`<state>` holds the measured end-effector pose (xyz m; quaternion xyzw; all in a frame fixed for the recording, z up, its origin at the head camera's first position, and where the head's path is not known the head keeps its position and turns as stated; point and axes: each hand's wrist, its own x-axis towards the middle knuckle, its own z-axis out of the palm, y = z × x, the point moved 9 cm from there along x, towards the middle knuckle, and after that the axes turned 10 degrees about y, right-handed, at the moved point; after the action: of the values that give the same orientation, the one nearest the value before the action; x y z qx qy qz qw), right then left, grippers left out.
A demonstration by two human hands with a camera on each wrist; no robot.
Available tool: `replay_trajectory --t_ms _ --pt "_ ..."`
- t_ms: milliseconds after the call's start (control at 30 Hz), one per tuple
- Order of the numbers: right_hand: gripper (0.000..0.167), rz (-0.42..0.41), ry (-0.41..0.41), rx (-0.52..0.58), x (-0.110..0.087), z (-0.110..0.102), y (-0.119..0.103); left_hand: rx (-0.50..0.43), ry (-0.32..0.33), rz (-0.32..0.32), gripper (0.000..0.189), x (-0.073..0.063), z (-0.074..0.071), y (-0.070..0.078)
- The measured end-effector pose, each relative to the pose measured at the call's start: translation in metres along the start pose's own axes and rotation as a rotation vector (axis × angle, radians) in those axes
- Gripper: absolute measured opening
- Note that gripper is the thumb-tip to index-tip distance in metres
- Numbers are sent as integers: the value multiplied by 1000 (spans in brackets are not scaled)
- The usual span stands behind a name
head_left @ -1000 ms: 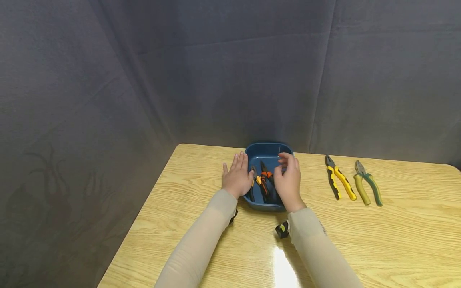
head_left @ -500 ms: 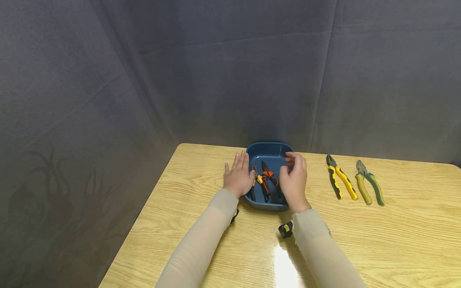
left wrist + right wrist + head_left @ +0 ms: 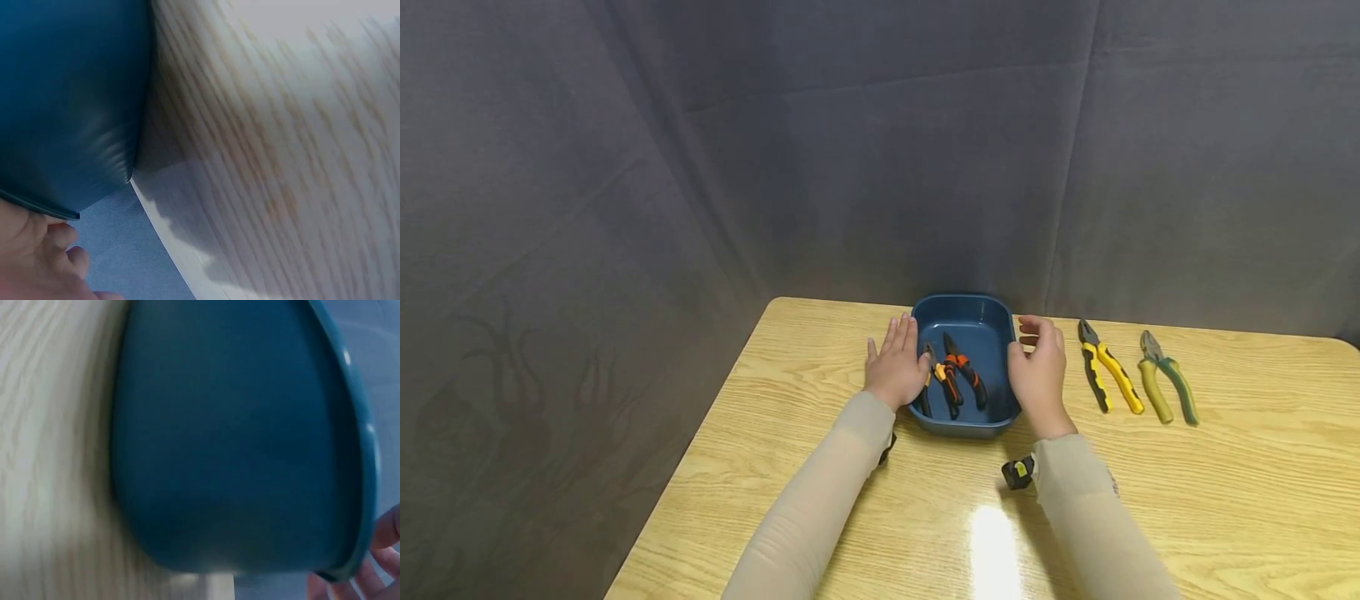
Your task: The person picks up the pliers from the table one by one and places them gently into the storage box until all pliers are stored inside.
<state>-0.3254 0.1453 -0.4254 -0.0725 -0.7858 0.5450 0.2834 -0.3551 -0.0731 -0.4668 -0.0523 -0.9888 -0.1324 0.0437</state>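
A dark blue plastic bin (image 3: 1000, 379) stands near the back edge of the table. Inside it, toward the left, lie pliers with black and orange handles (image 3: 976, 385) and beside them pliers with black and yellow-orange handles (image 3: 940, 374), partly hidden by my left hand (image 3: 895, 371). That hand rests on the bin's left rim, fingers straight, thumb reaching over the inside. My right hand (image 3: 1040, 375) is at the right rim, fingers loosely bent and holding nothing. In the right wrist view its fingers (image 3: 369, 578) show close to the rim at the bin's far corner.
To the right on the wooden table (image 3: 1262, 467) lie yellow-and-black pliers (image 3: 1108, 367) and, farther right, green-handled pliers (image 3: 1167, 379), both with handles spread. A grey cloth backdrop (image 3: 880, 167) hangs behind the table and along its left side.
My right hand has moved right, from over the inside of the bin to its right rim, uncovering the orange-handled pliers. My left hand stays in place on the left rim.
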Motion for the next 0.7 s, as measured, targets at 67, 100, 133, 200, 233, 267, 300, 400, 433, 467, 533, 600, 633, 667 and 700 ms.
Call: replay_trajectory --t_ms 67,100,133,200,233,267,300,400,433,467,533,600,633,667,700 --pt "35 13 -19 -27 2 -2 1 0 4 0 68 1 1 0" --pt "35 18 -28 -36 3 -3 2 1 5 0 67 1 1 0" --pt "35 22 -37 -46 4 -5 3 3 4 0 67 1 1 0" --pt "35 26 -58 -63 6 -7 4 4 1 -1 67 1 2 0" --pt "36 28 -70 -71 7 -8 4 6 -1 -2 67 1 2 -1" --pt "36 30 -82 -85 8 -9 5 4 -2 -2 67 1 2 0" --pt "36 30 -96 -99 9 -10 6 4 -3 -2 67 0 1 0" --pt "37 30 -136 -138 11 -13 7 -7 -6 -1 67 -1 0 0" --pt "37 27 -149 -151 11 -14 8 -11 -7 -1 67 -1 0 0" --pt "37 25 -162 -166 12 -15 8 -17 -8 -1 67 -1 0 0" --pt "37 21 -185 -185 12 -18 7 -24 -12 -2 67 -2 -1 0" --pt "38 22 -205 -202 12 -20 6 -19 -11 -1 66 -2 -1 0" --pt "39 23 -212 -209 12 -21 5 -18 -11 0 66 -3 -1 0" --pt "39 26 -220 -216 12 -23 5 -16 -9 2 66 -3 -2 0" --pt "40 26 -227 -222 13 -24 5 -14 -8 4 66 -3 -2 0"
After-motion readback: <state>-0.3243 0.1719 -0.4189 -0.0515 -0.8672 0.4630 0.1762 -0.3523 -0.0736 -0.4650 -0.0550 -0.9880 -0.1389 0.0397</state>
